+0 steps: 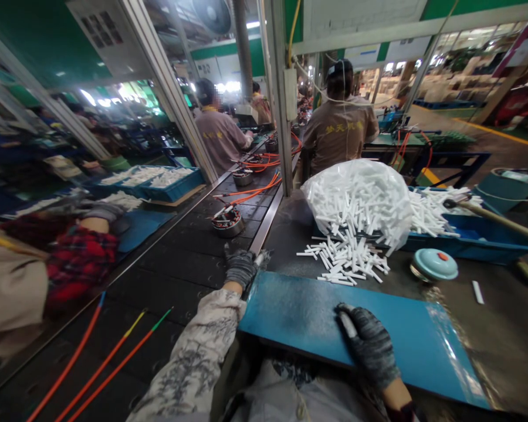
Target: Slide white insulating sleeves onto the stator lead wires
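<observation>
My left hand [240,268], in a grey striped glove, is at the metal edge rail of the conveyor [171,275], by the far left corner of a blue mat [299,299]. Its fingers are smeared, and whether it holds anything is unclear. Over the mat, my right hand [370,343] is closed, with a short white tube [348,324] between thumb and fingers. Beyond the mat lies a loose pile of white tubes [349,258], spilling from a clear plastic bag [361,196]. On the conveyor ahead stands a round metal motor part [227,221] with orange leads [257,190].
Orange leads with coloured tips [110,346] lie on the near conveyor. At right are a blue bin [479,234], a light-blue round-lidded container [435,264] and a wooden handle [501,218]. Across the belt is a co-worker's plaid sleeve [81,258]. A metal post [279,99] rises ahead.
</observation>
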Tool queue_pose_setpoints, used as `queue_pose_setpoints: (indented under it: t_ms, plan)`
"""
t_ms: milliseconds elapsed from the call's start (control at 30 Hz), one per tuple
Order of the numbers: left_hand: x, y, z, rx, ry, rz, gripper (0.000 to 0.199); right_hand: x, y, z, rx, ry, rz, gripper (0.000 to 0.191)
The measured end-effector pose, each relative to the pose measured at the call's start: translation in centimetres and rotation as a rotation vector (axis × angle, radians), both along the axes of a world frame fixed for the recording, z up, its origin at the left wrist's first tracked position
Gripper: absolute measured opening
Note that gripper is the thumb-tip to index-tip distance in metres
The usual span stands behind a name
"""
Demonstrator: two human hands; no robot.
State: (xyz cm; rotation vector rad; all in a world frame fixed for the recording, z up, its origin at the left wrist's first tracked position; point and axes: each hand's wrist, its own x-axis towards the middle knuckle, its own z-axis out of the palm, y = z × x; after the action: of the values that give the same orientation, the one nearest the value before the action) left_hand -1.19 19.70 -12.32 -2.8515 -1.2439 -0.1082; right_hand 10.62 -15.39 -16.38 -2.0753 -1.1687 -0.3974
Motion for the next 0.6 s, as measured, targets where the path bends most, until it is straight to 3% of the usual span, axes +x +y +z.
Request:
queue_pose_setpoints:
  t_ms: [233,400,500,600]
  plan:
    - [-0.2,-0.5,1.0,0.073,0.038,-0.034,0.037,0.1,0.0,0.0,0.007,-0.029,-0.004,0.032]
    - [-0.6,-0.6,1.3,0.057,-0.084,-0.027,0.029,0.1,0.0,0.0,-0.005,-0.022,-0.010,0.033]
    - [-1.3,0.4,1.8,0.124,-0.241,0.058,0.034,0.0,0.0,0.2,-0.004,0.009,-0.008,0.031]
    - [-2.0,2.8,2.7,0.211,-0.393,0.225,0.054,0.0,0.0,0.3,-0.004,0.032,-0.002,0.031]
